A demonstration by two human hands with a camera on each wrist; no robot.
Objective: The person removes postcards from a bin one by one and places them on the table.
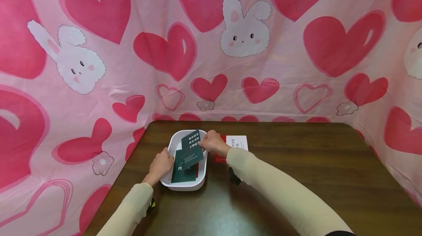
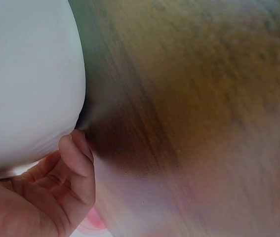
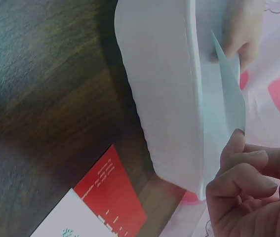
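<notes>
A white plastic tub [image 1: 183,187] stands on the table. My left hand [image 1: 160,165] holds its left side, the thumb over the rim and the fingers against the outer wall, as the left wrist view [image 2: 68,182] partly shows. Above the tub's right side my right hand [image 1: 213,143] pinches the edge of a dark green card [image 1: 189,140] with white writing. Another dark green card face [image 1: 192,158] tilts just below it; whether the two are joined I cannot tell. Flat in the tub lies a further green card [image 1: 181,176], with a bit of red showing beside it.
Right of the tub, a red card [image 1: 220,158] and a white card [image 1: 238,141] overlap on the brown wooden table [image 1: 296,166]. Pink cloth [image 1: 283,60] with hearts and rabbits hangs behind and at both sides of the table.
</notes>
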